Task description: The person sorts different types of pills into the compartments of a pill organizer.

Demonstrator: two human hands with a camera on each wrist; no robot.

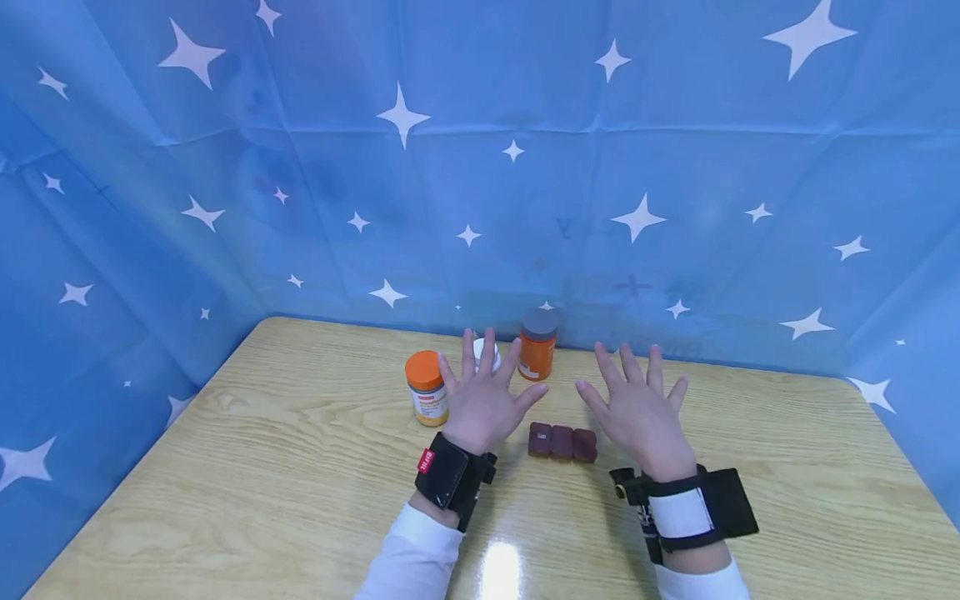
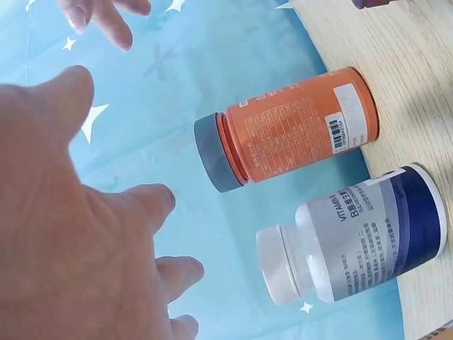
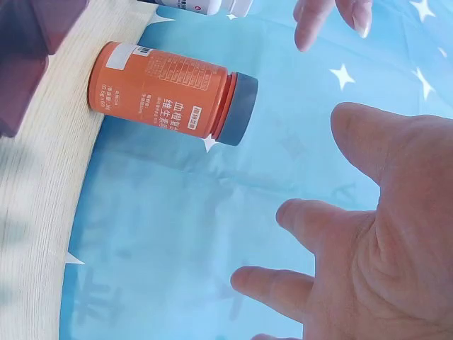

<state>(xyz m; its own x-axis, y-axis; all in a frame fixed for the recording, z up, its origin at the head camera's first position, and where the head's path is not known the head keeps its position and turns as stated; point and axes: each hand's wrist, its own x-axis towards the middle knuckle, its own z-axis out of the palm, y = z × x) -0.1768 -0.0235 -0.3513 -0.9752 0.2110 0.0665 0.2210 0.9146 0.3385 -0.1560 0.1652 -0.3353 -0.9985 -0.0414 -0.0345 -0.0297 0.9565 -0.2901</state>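
Both hands hover over the table with fingers spread, holding nothing. My left hand is nearest a bottle with an orange lid and overlaps a white-capped vitamin bottle; in the left wrist view that vitamin bottle shows a silver and dark blue label. Behind, between the hands, stands an orange bottle with a dark grey lid, seen also in the right wrist view as an orange bottle. My right hand is to the right of a dark red three-section pill box, which lies between the forearms.
The wooden table runs back to a blue curtain printed with white stars, which also hangs along the left and right sides. The bottles stand toward the table's back edge. A bright light reflection lies on the wood between the forearms.
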